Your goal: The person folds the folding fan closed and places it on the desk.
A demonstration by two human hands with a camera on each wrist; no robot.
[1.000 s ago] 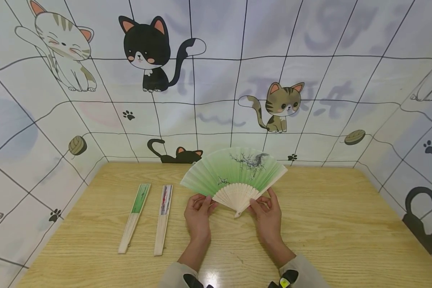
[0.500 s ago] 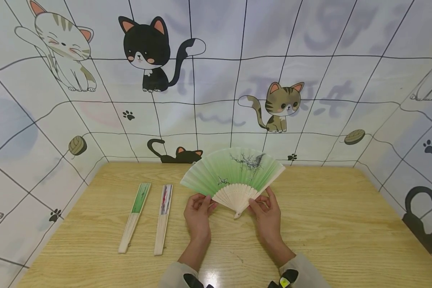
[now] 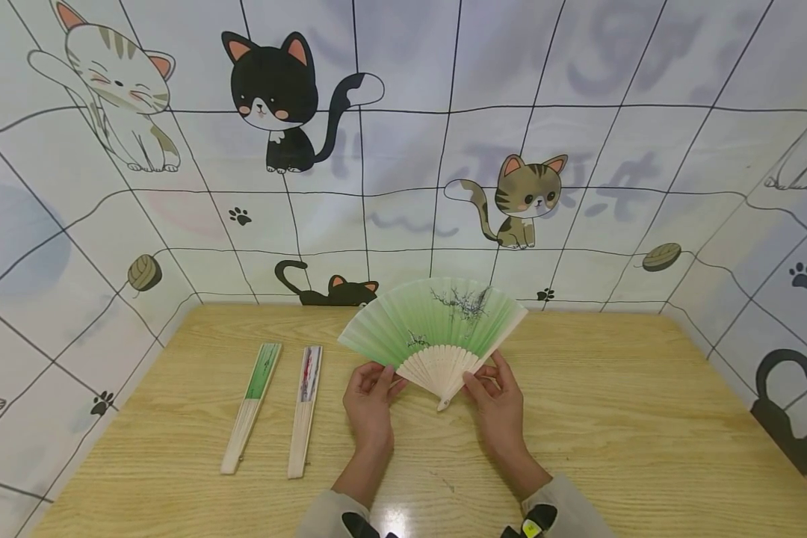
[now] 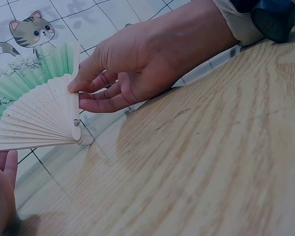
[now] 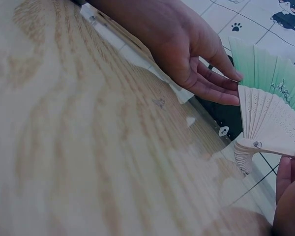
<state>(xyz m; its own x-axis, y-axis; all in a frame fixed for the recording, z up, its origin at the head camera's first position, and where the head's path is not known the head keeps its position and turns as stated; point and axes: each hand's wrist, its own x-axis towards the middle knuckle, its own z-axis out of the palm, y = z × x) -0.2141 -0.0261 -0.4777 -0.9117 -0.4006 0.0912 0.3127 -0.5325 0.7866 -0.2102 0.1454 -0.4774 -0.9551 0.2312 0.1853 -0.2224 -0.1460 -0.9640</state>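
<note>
A green folding fan (image 3: 430,317) with pale pierced ribs and a dark branch print is spread wide above the table, its pivot end pointing toward me. My left hand (image 3: 368,403) pinches its left edge between thumb and fingers. On the opposite side my right hand (image 3: 499,407) pinches the right outer rib, thumb in front. In the left wrist view the fan's ribs (image 4: 39,115) meet at a metal pivot, with the right hand (image 4: 132,66) on the end rib. The right wrist view has the left hand (image 5: 187,49) at the other edge.
Two folded fans lie left of my hands: one with a green band (image 3: 262,370), the other with a red and grey printed band (image 3: 309,375). The wooden table (image 3: 612,418) ends at a cat-printed cloth wall (image 3: 403,149) at the back and sides.
The fan's right edge has moved slightly left and inward with my right hand, so the spread is a little narrower. My left hand stays nearly still.
</note>
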